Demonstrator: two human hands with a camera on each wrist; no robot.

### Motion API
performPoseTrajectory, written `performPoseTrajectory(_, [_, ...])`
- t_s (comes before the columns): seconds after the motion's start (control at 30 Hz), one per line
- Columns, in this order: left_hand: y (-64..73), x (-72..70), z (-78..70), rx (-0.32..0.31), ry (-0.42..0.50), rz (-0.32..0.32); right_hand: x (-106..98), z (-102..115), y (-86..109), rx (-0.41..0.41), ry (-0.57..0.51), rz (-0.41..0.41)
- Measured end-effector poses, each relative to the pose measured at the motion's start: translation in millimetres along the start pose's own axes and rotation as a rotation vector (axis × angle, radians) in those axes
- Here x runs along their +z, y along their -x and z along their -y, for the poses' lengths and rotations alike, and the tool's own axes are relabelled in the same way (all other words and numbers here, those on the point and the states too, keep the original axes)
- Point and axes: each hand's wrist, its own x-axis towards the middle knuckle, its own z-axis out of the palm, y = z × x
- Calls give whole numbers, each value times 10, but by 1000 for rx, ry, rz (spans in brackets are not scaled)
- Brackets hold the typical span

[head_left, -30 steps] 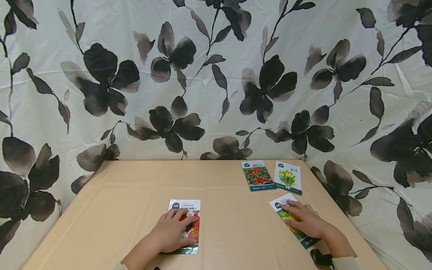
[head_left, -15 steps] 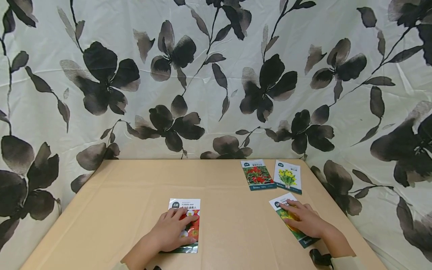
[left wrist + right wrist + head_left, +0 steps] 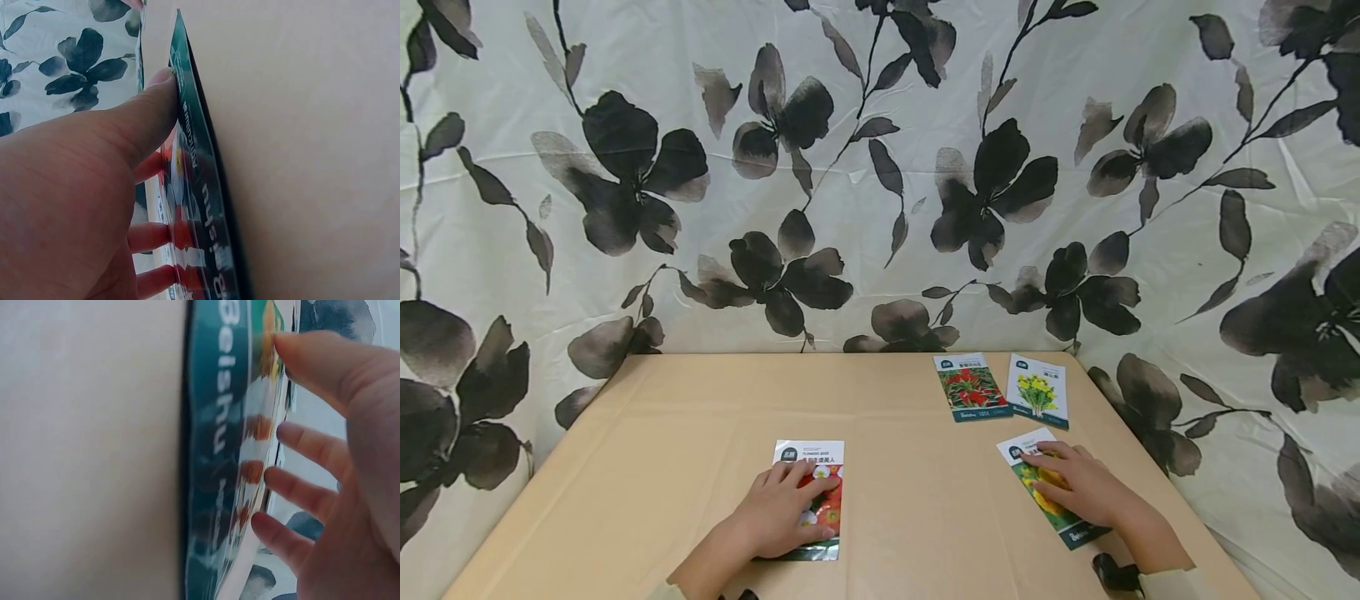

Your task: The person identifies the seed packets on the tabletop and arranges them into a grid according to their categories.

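My left hand (image 3: 782, 510) rests with fingers spread on a flower seed packet (image 3: 831, 500) that shows red and white blooms and a white top. In the left wrist view, the thumb (image 3: 164, 103) and fingertips touch the glossy face of that packet (image 3: 199, 144). On the right, my right hand (image 3: 1086, 483) lies over a slanted seed packet (image 3: 1078, 533) with a yellow and green picture and a dark green lower band. The right wrist view has its thumb (image 3: 306, 353) and fingertips right at the face of the packet (image 3: 215, 469), which reflects them.
Two more seed packets lie farther back on the right: one with red flowers (image 3: 972, 388), and one with yellow flowers (image 3: 1037, 392) whose corner meets it. The tan tabletop (image 3: 917, 483) ends at a floral cloth (image 3: 865, 183) behind. A black device (image 3: 1116, 573) sits by the right wrist.
Both hands and all the packets keep their places on the table. The head view has shifted very slightly.
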Motion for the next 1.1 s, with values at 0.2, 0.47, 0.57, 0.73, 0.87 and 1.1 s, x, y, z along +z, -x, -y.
performPoseTrajectory(0.2, [9,40,27,8,20,-25,-35,2,44,-24,-77,32])
performPoseTrajectory(0.47, [12,21,38,12,17,-35,-25,8,28,-21,-89,56])
performPoseTrajectory(0.57, [10,15,37,11,12,-28,-11,4,20,-13,-87,60])
performPoseTrajectory(0.73, [5,25,34,10,7,-25,4,26,15,-10,-64,52])
performPoseTrajectory(0.87, [-1,13,30,7,12,-23,10,65,11,4,-34,46])
performPoseTrajectory(1.1, [-3,28,36,6,14,-32,17,105,17,-5,-3,25])
